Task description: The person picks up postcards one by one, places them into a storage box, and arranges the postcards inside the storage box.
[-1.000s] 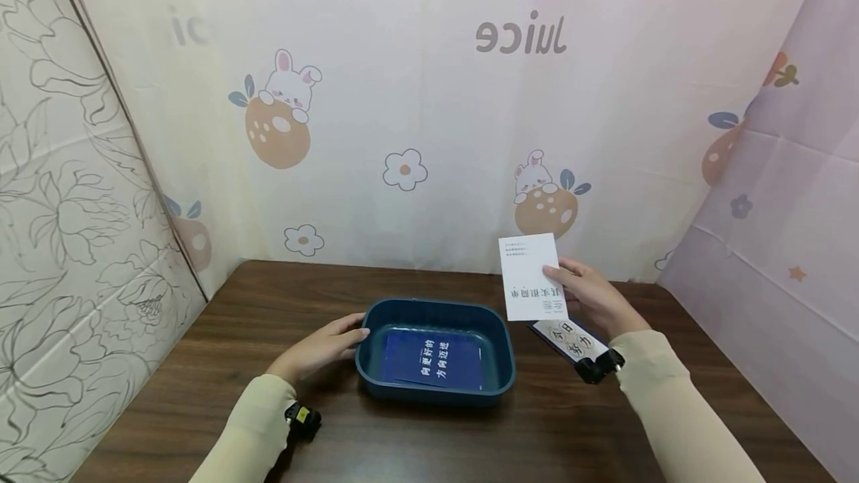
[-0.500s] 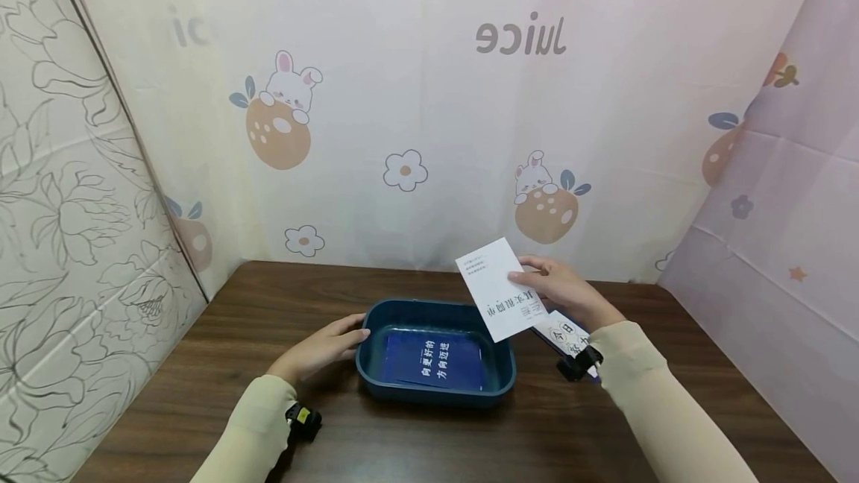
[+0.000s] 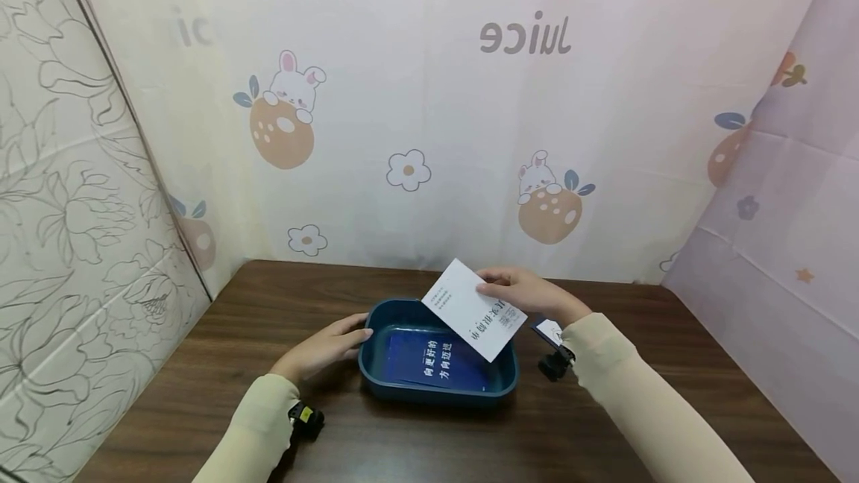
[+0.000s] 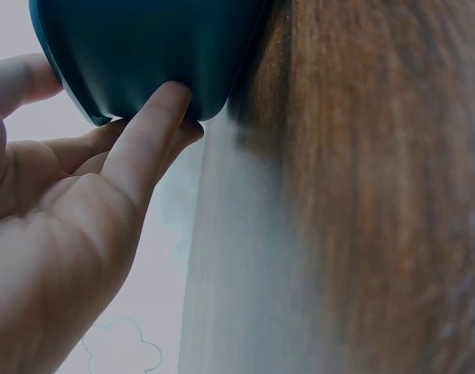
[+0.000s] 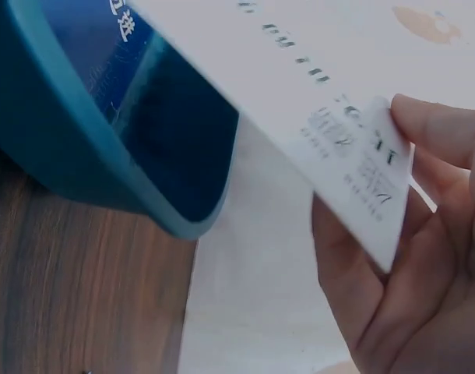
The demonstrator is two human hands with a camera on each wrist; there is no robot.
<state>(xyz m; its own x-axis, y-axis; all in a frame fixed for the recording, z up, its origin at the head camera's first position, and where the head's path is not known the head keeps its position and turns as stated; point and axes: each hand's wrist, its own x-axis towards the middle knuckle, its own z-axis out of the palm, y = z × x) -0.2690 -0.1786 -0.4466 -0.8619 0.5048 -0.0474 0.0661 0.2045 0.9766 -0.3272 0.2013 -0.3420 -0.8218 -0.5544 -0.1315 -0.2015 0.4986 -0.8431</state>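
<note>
A dark teal rectangular basin sits on the table, with blue cards printed in white characters lying inside. My left hand holds the basin's left end, thumb at the rim and fingers against the outer wall, as the left wrist view shows. Tilted over the basin's right part is a white card with dark printed characters. My right hand pinches its right edge between thumb and fingers. In the right wrist view, the card is clear of the basin's rim.
Right of the basin lies another white card with a blue border, mostly hidden by the right wrist and its black camera. The brown wooden table ends at a printed curtain behind.
My right hand has carried the white card leftward and turned it, from beside the basin to over its right part. The left hand has stayed on the basin.
</note>
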